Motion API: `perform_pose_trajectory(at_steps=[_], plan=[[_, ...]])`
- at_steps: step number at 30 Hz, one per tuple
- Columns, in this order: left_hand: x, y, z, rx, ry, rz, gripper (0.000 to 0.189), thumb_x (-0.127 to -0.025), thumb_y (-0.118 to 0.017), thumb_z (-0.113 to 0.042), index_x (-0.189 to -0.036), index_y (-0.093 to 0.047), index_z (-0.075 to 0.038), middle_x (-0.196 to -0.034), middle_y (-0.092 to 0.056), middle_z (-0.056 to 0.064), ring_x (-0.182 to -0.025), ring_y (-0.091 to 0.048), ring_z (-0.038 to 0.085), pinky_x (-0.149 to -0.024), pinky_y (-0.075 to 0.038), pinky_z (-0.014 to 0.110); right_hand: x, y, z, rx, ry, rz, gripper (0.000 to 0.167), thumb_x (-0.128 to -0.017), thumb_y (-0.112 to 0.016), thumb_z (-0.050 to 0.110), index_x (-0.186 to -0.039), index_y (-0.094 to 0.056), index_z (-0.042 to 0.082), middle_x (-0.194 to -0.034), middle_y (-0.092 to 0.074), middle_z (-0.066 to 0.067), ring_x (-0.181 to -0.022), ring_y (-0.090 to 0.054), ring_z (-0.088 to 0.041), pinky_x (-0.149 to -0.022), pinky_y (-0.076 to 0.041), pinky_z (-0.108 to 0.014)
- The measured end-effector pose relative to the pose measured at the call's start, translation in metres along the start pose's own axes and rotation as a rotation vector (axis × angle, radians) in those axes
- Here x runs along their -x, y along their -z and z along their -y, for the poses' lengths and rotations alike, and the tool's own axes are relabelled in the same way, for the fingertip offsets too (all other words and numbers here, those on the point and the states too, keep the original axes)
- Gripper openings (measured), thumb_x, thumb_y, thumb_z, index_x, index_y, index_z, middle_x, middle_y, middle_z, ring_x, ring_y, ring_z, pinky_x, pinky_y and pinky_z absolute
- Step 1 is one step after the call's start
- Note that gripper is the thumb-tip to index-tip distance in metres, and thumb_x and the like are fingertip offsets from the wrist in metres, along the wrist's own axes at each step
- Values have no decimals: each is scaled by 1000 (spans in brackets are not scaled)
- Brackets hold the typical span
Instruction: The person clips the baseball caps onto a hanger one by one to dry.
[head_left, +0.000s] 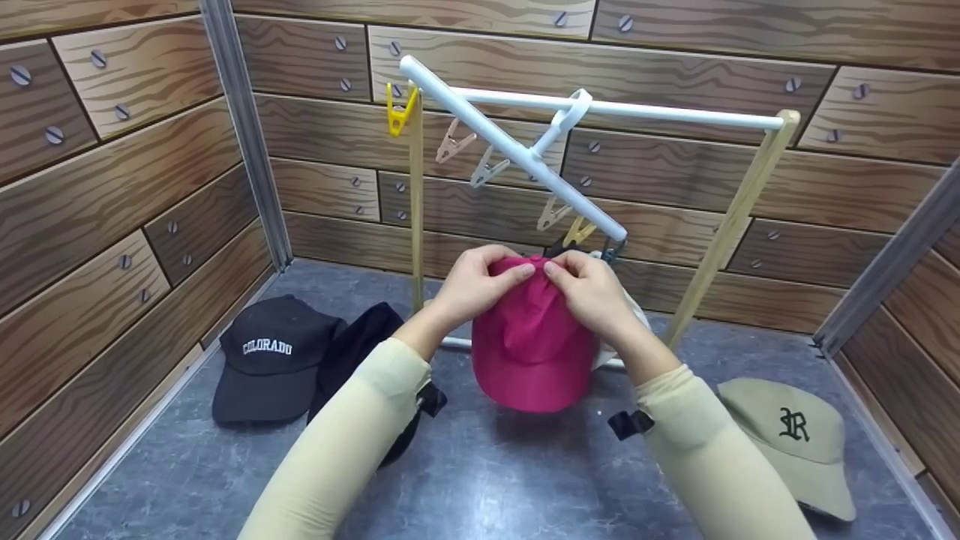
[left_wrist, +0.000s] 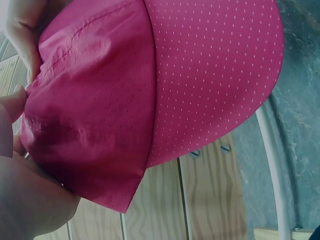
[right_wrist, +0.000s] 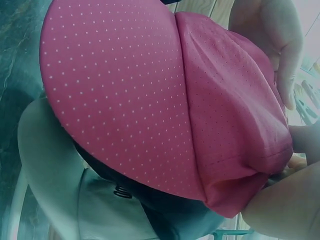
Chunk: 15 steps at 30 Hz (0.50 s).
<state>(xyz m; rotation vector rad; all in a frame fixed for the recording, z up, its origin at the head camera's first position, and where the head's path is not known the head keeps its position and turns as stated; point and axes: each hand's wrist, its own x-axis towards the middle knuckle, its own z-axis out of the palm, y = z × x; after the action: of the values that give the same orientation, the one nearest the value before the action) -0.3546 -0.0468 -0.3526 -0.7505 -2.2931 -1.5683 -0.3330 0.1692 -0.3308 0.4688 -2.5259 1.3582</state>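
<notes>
A magenta baseball cap [head_left: 534, 352], brim down with tiny pale dots, hangs between both hands. My left hand [head_left: 480, 283] pinches its crown top from the left. Opposite it, my right hand [head_left: 594, 291] pinches the crown from the right. Just above the hands slants a pale blue clip hanger [head_left: 517, 150], hooked over the rack's white bar [head_left: 675, 114]. Along it are a yellow clip [head_left: 401, 110], a pink clip [head_left: 454, 142] and others. Behind the magenta cap, a pale cap [right_wrist: 110, 207] and a dark cap [right_wrist: 185, 212] are partly hidden.
On the grey floor at left lie a black COLORADO cap [head_left: 270, 360] and a dark cap [head_left: 367, 337] half behind the left arm. An olive cap [head_left: 795, 435] lies at right. Wooden rack posts [head_left: 739, 217] stand on both sides, with wood-patterned walls [head_left: 112, 195] around.
</notes>
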Motion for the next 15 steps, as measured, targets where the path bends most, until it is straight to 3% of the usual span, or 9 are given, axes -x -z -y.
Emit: perform_pose_trajectory(at_steps=[15], plan=[[-5,4,-3,-57,-6,-25,26,-101,-85,-27,-113,-82,-4,-112,-80,10,-100,-71,18,-87,-56,31,-9,2,5,28,19,-19,26,-113,-65,20,-107,-78,-1,-91,-71,-4,-90,-60,-20,-80,-47,-30]])
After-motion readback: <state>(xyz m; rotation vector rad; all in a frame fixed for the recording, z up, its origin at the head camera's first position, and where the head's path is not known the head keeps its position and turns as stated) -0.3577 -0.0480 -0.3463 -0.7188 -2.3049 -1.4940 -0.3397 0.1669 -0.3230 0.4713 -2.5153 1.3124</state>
